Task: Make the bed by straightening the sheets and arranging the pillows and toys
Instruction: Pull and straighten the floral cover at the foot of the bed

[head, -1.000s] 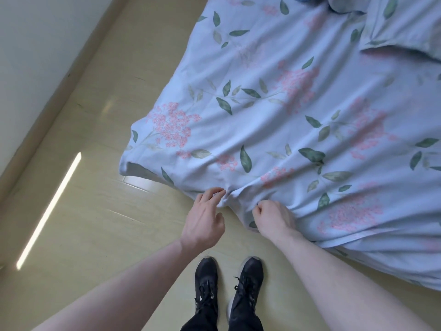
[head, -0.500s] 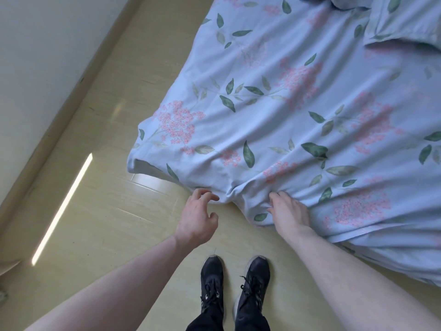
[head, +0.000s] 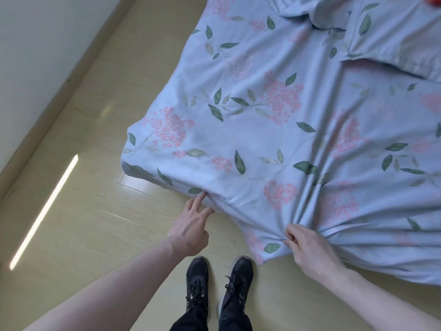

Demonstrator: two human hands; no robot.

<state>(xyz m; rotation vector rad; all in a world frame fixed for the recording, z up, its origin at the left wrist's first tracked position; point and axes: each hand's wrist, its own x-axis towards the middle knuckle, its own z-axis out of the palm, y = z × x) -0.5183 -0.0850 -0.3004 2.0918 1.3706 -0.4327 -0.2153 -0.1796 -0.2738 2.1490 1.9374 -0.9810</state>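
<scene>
A light blue sheet [head: 274, 139] with pink flowers and green leaves covers the bed and hangs over its near edge. My right hand [head: 307, 247] pinches a bunch of the sheet at that edge, and folds radiate up from the grip. My left hand [head: 191, 225] is at the edge further left, with straight fingers touching the underside of the hem. A pillow [head: 393, 34] in the same fabric lies at the top right, with a rumpled fold of cloth [head: 310, 13] beside it. A bit of something red [head: 435, 0] shows at the top right corner.
Pale wooden floor [head: 95, 187] runs along the left of the bed up to a white wall [head: 35, 44] with a skirting board. A bright strip of light lies on the floor. My black shoes [head: 219, 280] stand just in front of the bed's edge.
My right hand has moved right along the edge and now pinches a bunch of sheet, drawing folds toward me. My left hand's fingers have straightened under the hem. The view has moved closer.
</scene>
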